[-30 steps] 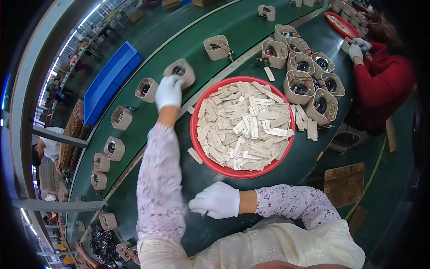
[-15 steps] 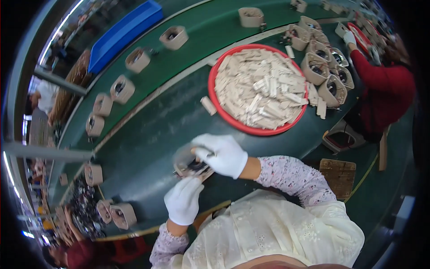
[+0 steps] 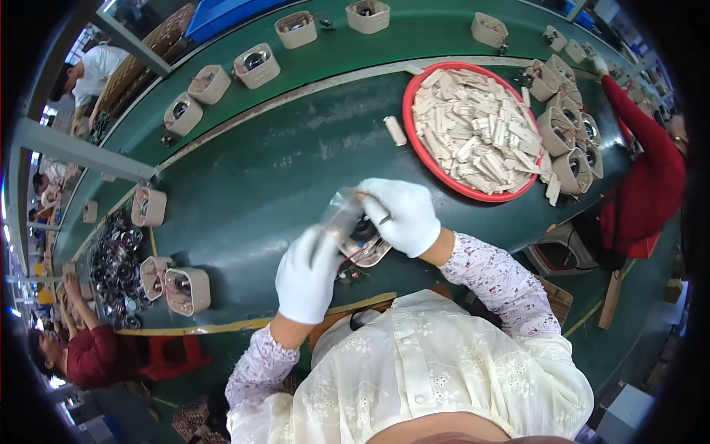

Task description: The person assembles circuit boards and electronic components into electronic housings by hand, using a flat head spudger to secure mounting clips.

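Between my white-gloved hands is a small beige housing [image 3: 372, 257] with a black round speaker-like part in it; thin red wires and a small green board [image 3: 353, 275] hang at its near side. A clear, shiny piece of plastic film [image 3: 343, 210] stands up over its left part. My right hand [image 3: 405, 216] is closed, its fingertips pinching the film's upper edge above the housing. The fingers of my left hand [image 3: 305, 275] are closed on the film's lower end, somewhat blurred. The gloves partly hide the housing.
A red basin [image 3: 414, 152] heaped with beige plastic strips stands far right, one loose strip [image 3: 395, 131] beside it. Beige housings [image 3: 257, 66] line the green belt behind; several more cluster right. A pile of black round parts [image 3: 118, 259] lies left. Co-workers [image 3: 647, 174] sit either side.
The whole view has shifted, so the basin appears farther right. My hands have moved slightly apart, the left one lower beside the housing, and the film shows more plainly between them.
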A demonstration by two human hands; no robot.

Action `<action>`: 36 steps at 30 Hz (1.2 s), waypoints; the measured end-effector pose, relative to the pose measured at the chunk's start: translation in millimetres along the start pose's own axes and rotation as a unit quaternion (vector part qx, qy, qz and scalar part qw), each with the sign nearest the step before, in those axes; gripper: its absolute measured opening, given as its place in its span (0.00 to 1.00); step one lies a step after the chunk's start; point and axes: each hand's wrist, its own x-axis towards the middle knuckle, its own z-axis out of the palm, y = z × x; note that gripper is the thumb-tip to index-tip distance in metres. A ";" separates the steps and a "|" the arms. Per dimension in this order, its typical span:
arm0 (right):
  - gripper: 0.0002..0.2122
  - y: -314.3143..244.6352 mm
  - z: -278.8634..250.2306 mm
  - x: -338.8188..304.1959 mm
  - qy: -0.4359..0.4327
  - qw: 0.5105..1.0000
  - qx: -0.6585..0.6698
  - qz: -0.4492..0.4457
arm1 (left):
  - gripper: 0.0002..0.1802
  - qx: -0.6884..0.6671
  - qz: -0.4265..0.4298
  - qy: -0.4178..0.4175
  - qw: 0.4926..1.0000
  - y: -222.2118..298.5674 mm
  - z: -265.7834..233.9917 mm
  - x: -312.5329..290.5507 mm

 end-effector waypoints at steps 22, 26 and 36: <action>0.09 -24.8 -67.0 7.1 -0.200 0.977 0.024 -0.074 | 0.22 -0.878 -0.260 -0.020 0.401 -17.6 3.1 -30.4; 0.14 -23.0 -73.4 -0.8 -0.267 0.949 0.044 -0.165 | 0.11 -0.788 -0.401 0.043 0.465 -12.8 1.9 -30.5; 0.07 -36.9 -54.9 4.2 -0.410 0.896 -0.073 -0.155 | 0.08 -0.591 -0.392 -0.010 0.705 2.8 -8.0 -19.6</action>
